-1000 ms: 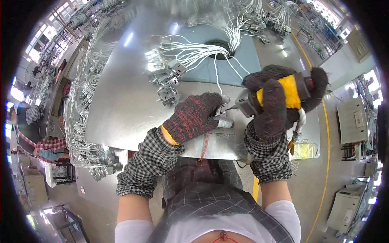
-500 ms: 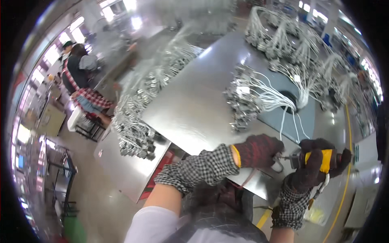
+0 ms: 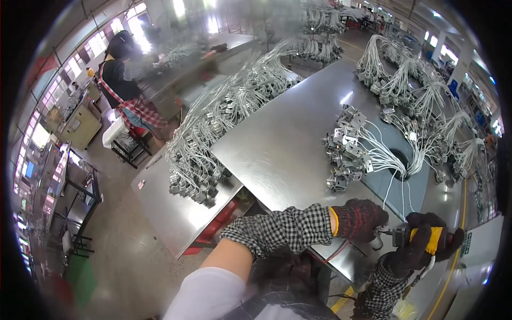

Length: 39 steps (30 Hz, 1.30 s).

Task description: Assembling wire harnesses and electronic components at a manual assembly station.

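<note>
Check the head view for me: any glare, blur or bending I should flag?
Head view: strong fisheye, the steel table edges bow and the rim is black. Glare streaks on the tabletop; windows top left are blown out. The far benches at the top are smeared by blur. The left hand and right hand, on a yellow-banded power tool, are fairly sharp.

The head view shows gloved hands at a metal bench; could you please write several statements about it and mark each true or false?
1. The right hand grips a yellow-and-black power tool. True.
2. The left hand is bare. False: it wears a dark red knit glove.
3. Bundles of white wires with metal parts lie on the steel table. True.
4. Nobody else is in view. False: a person in a dark top works at another bench, upper left.
</note>
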{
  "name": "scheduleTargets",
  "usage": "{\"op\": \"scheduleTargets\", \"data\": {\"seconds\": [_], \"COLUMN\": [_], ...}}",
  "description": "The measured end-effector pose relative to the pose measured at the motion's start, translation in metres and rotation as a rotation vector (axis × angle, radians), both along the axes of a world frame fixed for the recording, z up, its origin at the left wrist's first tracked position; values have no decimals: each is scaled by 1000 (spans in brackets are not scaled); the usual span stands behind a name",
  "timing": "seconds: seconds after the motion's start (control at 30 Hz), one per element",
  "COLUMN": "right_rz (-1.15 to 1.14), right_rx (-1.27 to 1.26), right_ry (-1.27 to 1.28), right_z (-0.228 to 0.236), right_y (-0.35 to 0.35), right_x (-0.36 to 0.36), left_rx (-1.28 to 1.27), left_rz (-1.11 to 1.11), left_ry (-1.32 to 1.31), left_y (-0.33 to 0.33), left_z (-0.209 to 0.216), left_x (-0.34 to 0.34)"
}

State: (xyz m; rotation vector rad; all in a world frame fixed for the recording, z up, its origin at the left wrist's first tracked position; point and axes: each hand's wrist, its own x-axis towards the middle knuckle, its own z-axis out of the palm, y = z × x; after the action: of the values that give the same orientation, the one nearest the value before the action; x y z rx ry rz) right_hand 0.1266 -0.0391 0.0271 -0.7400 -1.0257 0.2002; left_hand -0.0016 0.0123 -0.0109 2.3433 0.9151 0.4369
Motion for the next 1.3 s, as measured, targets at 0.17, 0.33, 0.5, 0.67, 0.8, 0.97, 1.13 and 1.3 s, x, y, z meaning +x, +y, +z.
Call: {"op": "scheduleTargets", "data": {"seconds": [0.17, 0.33, 0.5, 0.67, 0.8, 0.97, 1.13, 1.3], "right_rz": [-54, 106, 177, 153, 408, 377, 264, 175], "right_rx": [-30, 37, 64, -10, 61, 73, -2, 39], "right_ry": [-69, 84, 140, 47, 413, 269, 137, -41], "right_z": [-17, -10, 5, 0, -17, -23, -21, -12], "right_y": [-6, 7, 1, -3, 2, 9, 3, 4], "right_x": [19, 10, 22, 24, 30, 35, 32, 33], "left_rx": [443, 649, 775, 613, 715, 755, 132, 574], "left_rz": [-16, 43, 34, 294, 272, 161, 149, 182], "left_ry": [43, 69, 185, 624, 745, 332, 45, 438], "left_y": [0, 19, 23, 42, 56, 109, 69, 71], "left_z": [4, -11, 22, 31, 22, 21, 60, 15], "left_x": [2, -24, -37, -30, -19, -60, -50, -48]}}
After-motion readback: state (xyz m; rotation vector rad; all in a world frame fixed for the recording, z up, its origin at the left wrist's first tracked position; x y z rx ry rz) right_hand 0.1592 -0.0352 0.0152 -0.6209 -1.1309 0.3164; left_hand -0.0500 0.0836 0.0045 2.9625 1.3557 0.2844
